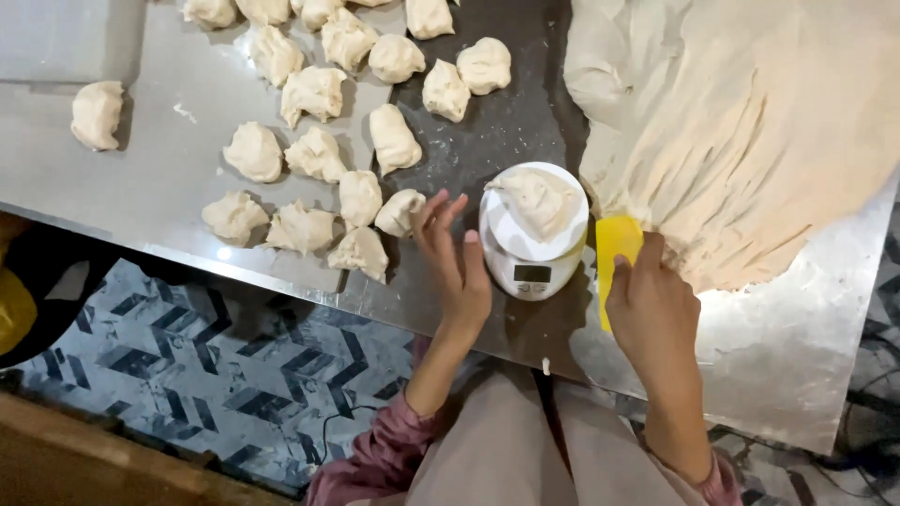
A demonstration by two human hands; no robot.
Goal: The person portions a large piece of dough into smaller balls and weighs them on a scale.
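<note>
My left hand (pixel 457 260) hovers open just left of a small white kitchen scale (pixel 531 264), fingers spread, holding nothing. A lump of pale dough (pixel 539 200) rests on the scale's round platform. My right hand (pixel 653 309) grips a yellow plastic dough scraper (pixel 616 245) to the right of the scale, its edge against the foot of a large mass of dough (pixel 750 122) spread across the right side of the metal table (pixel 169 178).
Several portioned dough pieces (pixel 314 155) lie scattered on the table's left and back, one (pixel 97 113) apart at the far left. The table's front edge runs diagonally above a patterned floor (pixel 244 365). A dark-clothed figure (pixel 37 281) sits at the left edge.
</note>
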